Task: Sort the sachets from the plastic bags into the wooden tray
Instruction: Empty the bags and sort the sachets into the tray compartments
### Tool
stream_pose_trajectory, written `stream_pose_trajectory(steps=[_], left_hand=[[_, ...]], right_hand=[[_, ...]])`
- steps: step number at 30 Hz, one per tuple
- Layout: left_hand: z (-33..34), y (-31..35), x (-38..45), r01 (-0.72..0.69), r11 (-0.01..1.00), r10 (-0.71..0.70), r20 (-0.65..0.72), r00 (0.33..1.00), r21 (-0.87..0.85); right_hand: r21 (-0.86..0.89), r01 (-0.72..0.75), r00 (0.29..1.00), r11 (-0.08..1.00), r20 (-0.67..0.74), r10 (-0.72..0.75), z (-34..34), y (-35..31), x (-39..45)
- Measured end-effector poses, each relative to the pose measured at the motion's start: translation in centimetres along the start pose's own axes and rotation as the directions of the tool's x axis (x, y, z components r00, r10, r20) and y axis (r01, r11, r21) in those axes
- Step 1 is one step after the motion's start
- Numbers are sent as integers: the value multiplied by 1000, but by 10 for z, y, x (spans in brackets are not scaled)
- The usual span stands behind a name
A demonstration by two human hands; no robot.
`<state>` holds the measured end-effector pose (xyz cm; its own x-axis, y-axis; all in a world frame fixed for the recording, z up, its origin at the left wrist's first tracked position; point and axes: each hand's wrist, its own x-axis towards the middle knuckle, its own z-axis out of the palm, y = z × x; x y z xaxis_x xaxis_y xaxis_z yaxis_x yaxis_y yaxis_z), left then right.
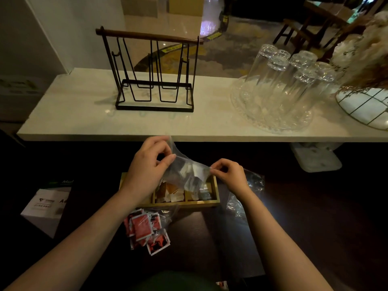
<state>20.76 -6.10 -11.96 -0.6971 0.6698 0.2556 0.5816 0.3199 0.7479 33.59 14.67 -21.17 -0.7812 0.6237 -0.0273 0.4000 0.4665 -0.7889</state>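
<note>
- The left hand (147, 164) pinches one edge of a clear plastic bag (186, 173) between thumb and fingertips (171, 158); a loose flap of the bag rises behind them.
- The right hand (228, 173) pinches the opposite edge, so the bag hangs stretched between both hands, above the wooden tray (189, 203).
- Pale sachets (194, 171) show through the bag, below and between the fingers.
- The tray sits on a dark surface, with sachets in its compartments.
- A bag of red sachets (144, 229) lies near the tray's front edge.
- An empty crumpled bag (249, 185) lies just beside the tray's right end.
</note>
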Motion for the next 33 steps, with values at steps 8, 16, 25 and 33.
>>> stream_pose_trajectory(steps=[8, 16, 25, 33], left_hand=[[-8, 26, 11, -25, 1000, 25, -3, 1000, -3], [-12, 40, 11, -38, 999, 38, -5, 999, -30], [-5, 12, 4, 13, 1000, -12, 6, 1000, -26], [10, -32, -15, 87, 990, -92, 39, 995, 111]], right_hand=[[26, 23, 999, 999, -30, -22, -5, -4, 1], [84, 17, 999, 996, -36, -14, -14, -5, -1], [122, -3, 988, 993, -150, 21, -25, 7, -14], [-23, -48, 920, 999, -390, 35, -35, 34, -39]])
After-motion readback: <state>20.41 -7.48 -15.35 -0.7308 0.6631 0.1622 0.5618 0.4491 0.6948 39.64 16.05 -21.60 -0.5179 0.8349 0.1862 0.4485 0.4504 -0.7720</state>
